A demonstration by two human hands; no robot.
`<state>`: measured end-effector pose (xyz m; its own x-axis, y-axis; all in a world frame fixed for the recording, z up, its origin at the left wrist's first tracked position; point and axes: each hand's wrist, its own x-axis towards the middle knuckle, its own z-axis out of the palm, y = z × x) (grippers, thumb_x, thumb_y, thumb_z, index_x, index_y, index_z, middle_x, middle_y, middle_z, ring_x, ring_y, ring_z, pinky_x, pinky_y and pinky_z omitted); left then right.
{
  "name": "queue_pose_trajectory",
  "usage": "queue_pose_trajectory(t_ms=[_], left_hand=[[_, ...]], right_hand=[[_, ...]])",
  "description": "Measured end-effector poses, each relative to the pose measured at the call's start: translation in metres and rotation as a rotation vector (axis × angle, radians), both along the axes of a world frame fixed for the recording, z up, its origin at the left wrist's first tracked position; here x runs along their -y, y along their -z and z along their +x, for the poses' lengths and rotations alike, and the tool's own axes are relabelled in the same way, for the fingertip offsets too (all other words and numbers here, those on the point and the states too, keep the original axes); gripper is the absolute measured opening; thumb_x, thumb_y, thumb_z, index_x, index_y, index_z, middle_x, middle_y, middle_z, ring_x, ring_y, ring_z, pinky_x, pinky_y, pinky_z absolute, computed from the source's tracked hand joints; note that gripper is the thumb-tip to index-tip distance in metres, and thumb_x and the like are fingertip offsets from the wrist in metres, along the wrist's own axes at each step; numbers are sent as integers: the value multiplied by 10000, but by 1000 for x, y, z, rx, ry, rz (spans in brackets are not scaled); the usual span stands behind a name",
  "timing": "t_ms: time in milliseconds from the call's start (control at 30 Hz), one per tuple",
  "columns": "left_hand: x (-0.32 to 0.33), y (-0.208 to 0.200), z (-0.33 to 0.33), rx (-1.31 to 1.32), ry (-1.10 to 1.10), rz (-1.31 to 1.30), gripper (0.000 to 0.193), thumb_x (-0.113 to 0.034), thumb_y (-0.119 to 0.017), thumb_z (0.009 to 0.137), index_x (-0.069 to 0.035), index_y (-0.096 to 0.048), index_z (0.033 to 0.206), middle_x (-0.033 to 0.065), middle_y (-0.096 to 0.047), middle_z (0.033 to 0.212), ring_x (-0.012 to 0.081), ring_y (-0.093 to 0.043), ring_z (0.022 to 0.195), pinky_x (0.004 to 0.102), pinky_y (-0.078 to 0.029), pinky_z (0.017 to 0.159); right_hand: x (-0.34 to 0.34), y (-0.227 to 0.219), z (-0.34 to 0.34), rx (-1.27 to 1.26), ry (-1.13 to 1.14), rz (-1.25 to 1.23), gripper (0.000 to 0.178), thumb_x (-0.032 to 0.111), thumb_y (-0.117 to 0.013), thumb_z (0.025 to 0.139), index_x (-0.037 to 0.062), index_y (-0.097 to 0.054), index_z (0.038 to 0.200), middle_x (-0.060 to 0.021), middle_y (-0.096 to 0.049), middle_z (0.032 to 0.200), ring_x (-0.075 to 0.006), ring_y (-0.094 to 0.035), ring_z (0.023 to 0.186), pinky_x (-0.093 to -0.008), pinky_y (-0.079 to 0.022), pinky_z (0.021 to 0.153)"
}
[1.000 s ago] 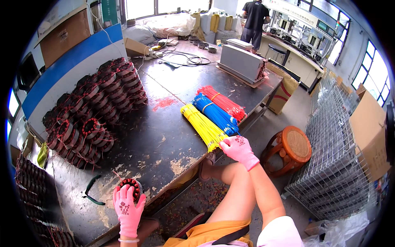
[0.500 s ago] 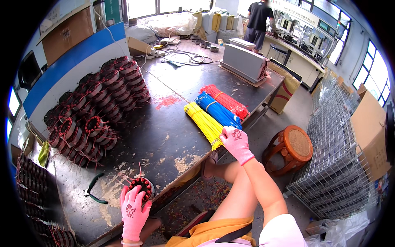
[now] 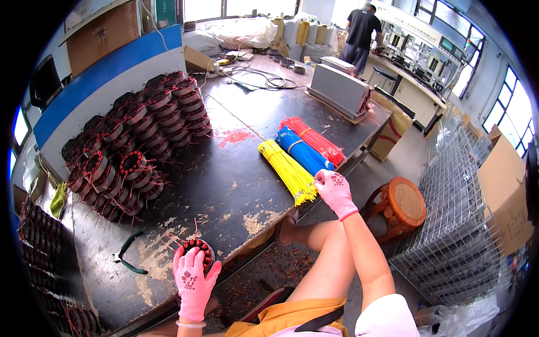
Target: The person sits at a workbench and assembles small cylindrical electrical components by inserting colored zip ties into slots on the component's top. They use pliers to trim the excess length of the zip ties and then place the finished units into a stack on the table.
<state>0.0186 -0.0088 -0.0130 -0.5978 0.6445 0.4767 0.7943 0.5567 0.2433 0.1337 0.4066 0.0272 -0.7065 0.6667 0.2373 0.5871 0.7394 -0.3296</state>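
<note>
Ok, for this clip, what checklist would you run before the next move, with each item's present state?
1. Left hand on the wound ring: ok, fingers over it.
2. Right hand near the yellow bundle and blue bundle: ok, by their near ends.
3. Wire in the right grip: cannot tell.
4. Those two and the red bundle tied: ok.
5. Pliers apart from both hands: ok, on the table.

On the counter, a pile of rings stands at the left. Before it lie the pliers; right of these, by the near edge, is a ring under the left hand. Three bundles lie side by side to the right, the right hand at their near ends. Behind them sits a case. The stool stands between counter and cage.
</note>
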Motion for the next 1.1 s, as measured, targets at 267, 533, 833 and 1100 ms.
queue_pose_trajectory(t_ms=[267, 533, 833, 1100], left_hand=[[3, -1, 2, 35, 32, 11, 371, -215, -816, 793, -38, -657, 1078, 117, -644, 1184, 403, -560, 1204, 528, -404, 1102], [3, -9, 4, 56, 60, -3, 352, -200, -811, 783, -44, -669, 1066, 114, -652, 1194, 417, -554, 1218, 517, -408, 1103], [38, -26, -1, 157, 136, -58, 358, -128, -821, 729, -82, -679, 1054, 83, -649, 1250, 411, -538, 1263, 505, -423, 1114], [40, -32, -1, 170, 195, -102, 345, -157, -835, 719, -77, -700, 1026, 97, -660, 1257, 379, -572, 1230, 532, -372, 1179]], right_hand=[[3, 9, -32, -134, -73, 138, 227, 345, -699, 915, 123, -697, 964, -100, -678, 990, -305, -686, 934, -433, -544, 811], [-2, 16, -136, 154, 7, 267, 345, 451, -690, 905, 131, -707, 1033, -86, -718, 1069, -273, -695, 1015, -418, -540, 846], [-7, 21, -137, 23, -27, 78, 309, 385, -662, 949, 99, -699, 1061, -133, -733, 1066, -311, -714, 1006, -438, -555, 851], [-22, 43, -144, -90, -71, 253, 309, 388, -669, 925, 101, -700, 1036, -123, -740, 1049, -312, -729, 946, -439, -566, 819]])
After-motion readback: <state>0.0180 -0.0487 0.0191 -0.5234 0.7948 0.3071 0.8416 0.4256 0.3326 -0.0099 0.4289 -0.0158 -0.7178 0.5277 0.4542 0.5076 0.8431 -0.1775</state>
